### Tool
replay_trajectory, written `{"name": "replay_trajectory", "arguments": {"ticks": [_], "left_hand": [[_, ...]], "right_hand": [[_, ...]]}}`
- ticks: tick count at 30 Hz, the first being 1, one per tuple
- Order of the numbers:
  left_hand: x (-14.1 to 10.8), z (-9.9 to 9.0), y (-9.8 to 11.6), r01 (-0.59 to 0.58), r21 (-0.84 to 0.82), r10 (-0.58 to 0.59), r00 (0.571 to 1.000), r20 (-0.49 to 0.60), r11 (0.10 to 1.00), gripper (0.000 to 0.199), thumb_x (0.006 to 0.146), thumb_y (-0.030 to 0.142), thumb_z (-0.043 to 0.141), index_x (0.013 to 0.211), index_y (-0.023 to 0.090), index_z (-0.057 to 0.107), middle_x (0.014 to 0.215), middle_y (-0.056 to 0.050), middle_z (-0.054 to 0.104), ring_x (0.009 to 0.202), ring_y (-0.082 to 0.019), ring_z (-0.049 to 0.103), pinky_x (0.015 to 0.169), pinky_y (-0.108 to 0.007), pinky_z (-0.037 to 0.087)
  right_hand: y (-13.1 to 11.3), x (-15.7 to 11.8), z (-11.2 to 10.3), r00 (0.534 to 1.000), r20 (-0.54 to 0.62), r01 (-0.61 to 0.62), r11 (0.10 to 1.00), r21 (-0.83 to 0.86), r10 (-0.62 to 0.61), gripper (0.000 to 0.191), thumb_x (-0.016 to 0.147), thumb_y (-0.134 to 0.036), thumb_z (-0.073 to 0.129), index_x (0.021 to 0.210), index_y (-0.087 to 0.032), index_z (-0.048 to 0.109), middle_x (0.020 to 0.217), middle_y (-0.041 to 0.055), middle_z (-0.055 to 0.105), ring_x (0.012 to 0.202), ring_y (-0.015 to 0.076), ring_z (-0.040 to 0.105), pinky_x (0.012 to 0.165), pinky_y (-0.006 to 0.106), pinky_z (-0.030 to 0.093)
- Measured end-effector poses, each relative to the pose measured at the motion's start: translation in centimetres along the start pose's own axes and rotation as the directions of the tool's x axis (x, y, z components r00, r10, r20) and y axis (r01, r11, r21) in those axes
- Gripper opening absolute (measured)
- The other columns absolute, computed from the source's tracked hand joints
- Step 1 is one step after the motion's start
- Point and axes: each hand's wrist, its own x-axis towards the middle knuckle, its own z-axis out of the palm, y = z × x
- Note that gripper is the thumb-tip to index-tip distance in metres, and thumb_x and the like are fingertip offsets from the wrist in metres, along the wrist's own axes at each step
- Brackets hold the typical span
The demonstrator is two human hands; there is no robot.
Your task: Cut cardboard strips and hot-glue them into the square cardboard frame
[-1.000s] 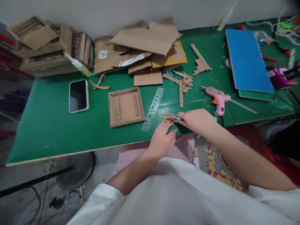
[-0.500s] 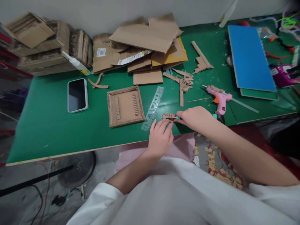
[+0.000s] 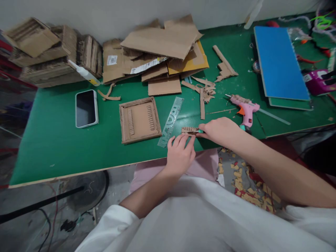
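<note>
Shifted since a second ago: fingers of the left hand (image 3: 180, 157), spread wider.
Tabletop (image 3: 63, 150): covered in green.
Cardboard tray (image 3: 141, 117): placed just left of the ruler (image 3: 171, 120).
Right hand (image 3: 216, 131): grip clamped on the teal tool (image 3: 201, 131).
Left hand: grip apart, fingertips rested on the cardboard piece (image 3: 189, 129).
Cardboard piece: laid near the front edge, between ruler and right hand.

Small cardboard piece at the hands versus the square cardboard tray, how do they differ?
The small cardboard piece is narrow; the square cardboard tray is much larger. The left hand has fingers on the piece, while the tray lies untouched. Both are brown cardboard with ridged parts.
</note>
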Motion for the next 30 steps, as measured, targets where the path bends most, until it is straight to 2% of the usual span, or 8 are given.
{"name": "replay_trajectory", "arguments": {"ticks": [11, 21, 30], "left_hand": [[0.2, -0.1, 0.1, 0.010, 0.006, -0.010, 1.000, 0.003, 1.000, 0.035, 0.081, 0.022, 0.047, 0.116, 0.022, 0.054, 0.115, -0.010, 0.056, 0.107, -0.023, 0.048, 0.092, -0.044, 0.030], [0.2, -0.1, 0.2, 0.017, -0.005, -0.017, 1.000, 0.014, 1.000, 0.034, 0.081, 0.022, 0.047, 0.115, 0.022, 0.055, 0.114, -0.009, 0.056, 0.107, -0.023, 0.048, 0.092, -0.045, 0.030], [0.2, -0.1, 0.2, 0.021, -0.007, -0.021, 1.000, 0.009, 1.000, 0.034, 0.081, 0.022, 0.048, 0.114, 0.023, 0.055, 0.113, -0.009, 0.057, 0.107, -0.023, 0.049, 0.093, -0.045, 0.029]], "right_hand": [[0.2, -0.2, -0.5, 1.000, 0.021, -0.001, 1.000, -0.012, 0.001, 0.040, 0.087, -0.048, 0.034, 0.085, -0.017, 0.059, 0.064, 0.0084, 0.063, 0.064, 0.0230, 0.063, 0.048, 0.024, 0.025], [0.8, -0.7, 0.2, 1.000, 0.014, -0.020, 0.999, -0.032, 0.021, 0.041, 0.087, -0.049, 0.033, 0.087, -0.017, 0.060, 0.059, 0.0072, 0.061, 0.063, 0.0211, 0.062, 0.048, 0.024, 0.024], [1.3, -1.5, 0.5, 0.995, 0.065, -0.066, 0.997, -0.045, 0.069, 0.049, 0.087, -0.053, 0.028, 0.088, -0.017, 0.060, 0.060, 0.0090, 0.062, 0.059, 0.0200, 0.061, 0.050, 0.025, 0.027]]}}
